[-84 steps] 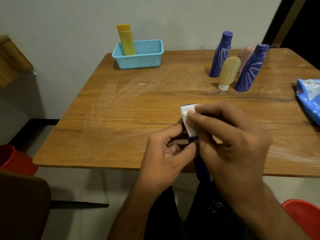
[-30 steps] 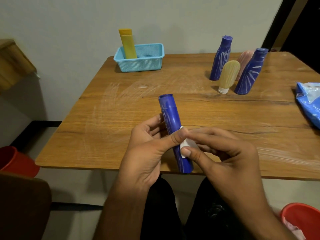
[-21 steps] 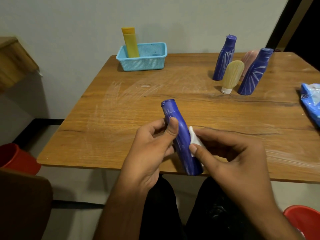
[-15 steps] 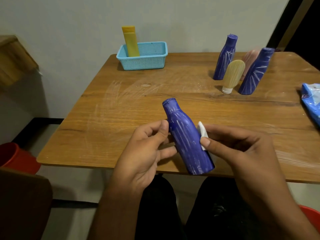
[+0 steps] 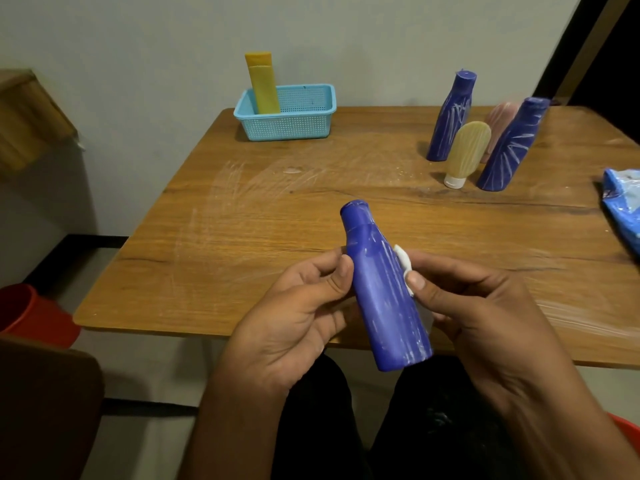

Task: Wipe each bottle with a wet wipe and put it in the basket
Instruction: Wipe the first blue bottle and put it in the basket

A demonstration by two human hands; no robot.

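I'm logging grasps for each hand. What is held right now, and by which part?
The left hand grips the blue bottle at mid-body; the right hand pinches a white wet wipe against its side.

Bare table toward basket; bottle cluster far right.

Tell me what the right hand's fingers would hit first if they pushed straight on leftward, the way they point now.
The wet wipe pinched by the right hand, then at once the blue bottle behind it; the left hand grips its far side.
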